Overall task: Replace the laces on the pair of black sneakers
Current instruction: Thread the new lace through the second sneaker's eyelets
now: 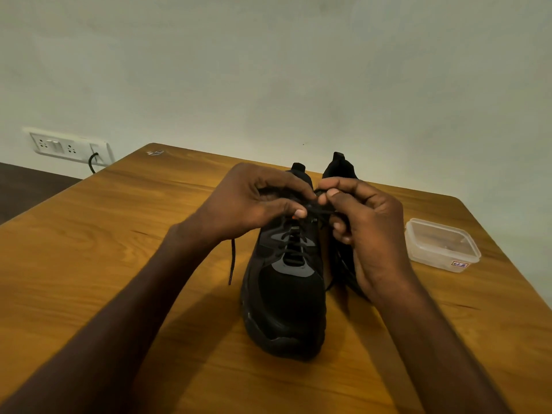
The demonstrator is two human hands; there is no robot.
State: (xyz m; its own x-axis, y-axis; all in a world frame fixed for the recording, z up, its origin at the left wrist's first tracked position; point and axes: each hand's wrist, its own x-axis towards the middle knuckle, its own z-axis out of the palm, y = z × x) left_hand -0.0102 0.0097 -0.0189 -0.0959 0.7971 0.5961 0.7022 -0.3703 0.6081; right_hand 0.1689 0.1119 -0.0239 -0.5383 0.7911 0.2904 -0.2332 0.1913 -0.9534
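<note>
Two black sneakers stand side by side on the wooden table point(119, 234), toes toward me. The left sneaker point(286, 300) has grey panels and a black lace point(294, 249) threaded through its lower eyelets. My left hand point(254, 201) pinches the lace at the top eyelets. My right hand point(364, 222) pinches the same lace from the other side, fingers curled. One loose lace end point(232, 261) hangs down on the table to the left of the shoe. The right sneaker point(340, 168) is mostly hidden behind my right hand.
A clear plastic box point(442, 245) with a small label sits on the table at the right. A wall socket panel point(68, 146) with a black cable is at the back left. The table's far edge runs close to the wall.
</note>
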